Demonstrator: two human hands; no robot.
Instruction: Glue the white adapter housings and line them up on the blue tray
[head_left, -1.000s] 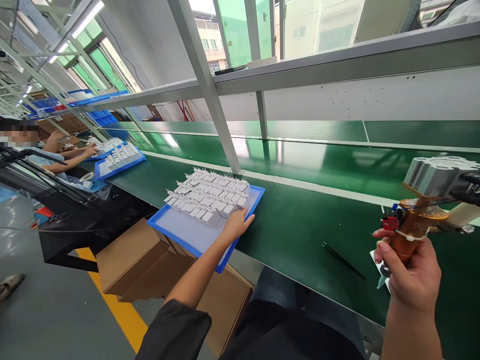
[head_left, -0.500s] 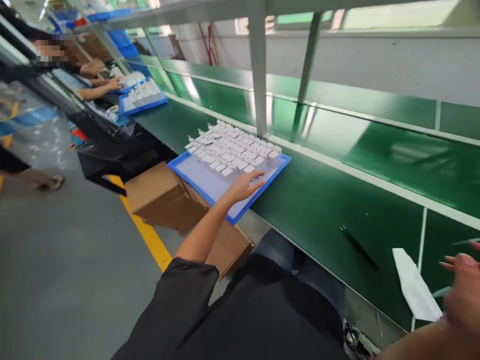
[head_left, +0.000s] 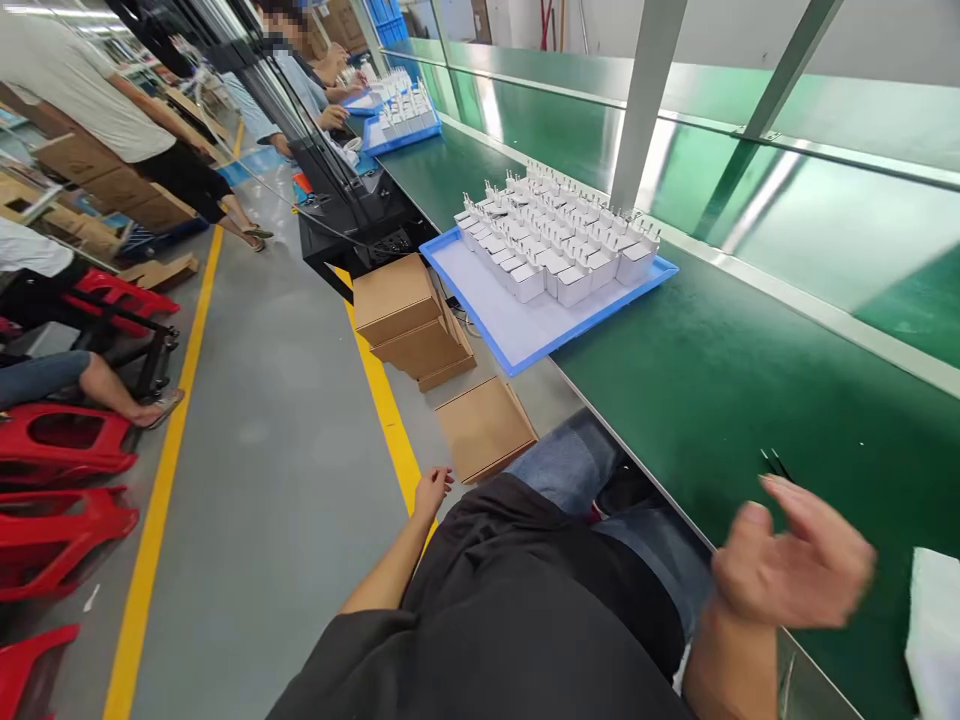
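Note:
My left hand [head_left: 433, 490] hangs low beside my lap, off the bench, its fingers loosely bent and nothing visible in them. Over the bench's near edge is my right hand [head_left: 795, 560], slightly blurred, thumb apart from the bent fingers; I see nothing held. Just beyond it, dark tweezers [head_left: 781, 466] lie partly hidden behind the hand. A white sheet [head_left: 934, 620] lies to its right, cut by the frame. Farther up the bench, a blue-rimmed tray [head_left: 517, 362] carries rows of white box-shaped pieces with upright metal prongs [head_left: 574, 285]; neither hand touches it.
The green bench [head_left: 675, 370] runs diagonally, with a grey post [head_left: 649, 110] behind the tray. Cardboard boxes [head_left: 484, 425] stand on the floor by my legs. Co-workers sit farther along near another loaded tray [head_left: 409, 130]. Red stools [head_left: 67, 440] stand at left.
My left hand has left the tray and dropped to my side. My right hand has come nearer the tweezers. The view has shifted, showing more of the floor at left.

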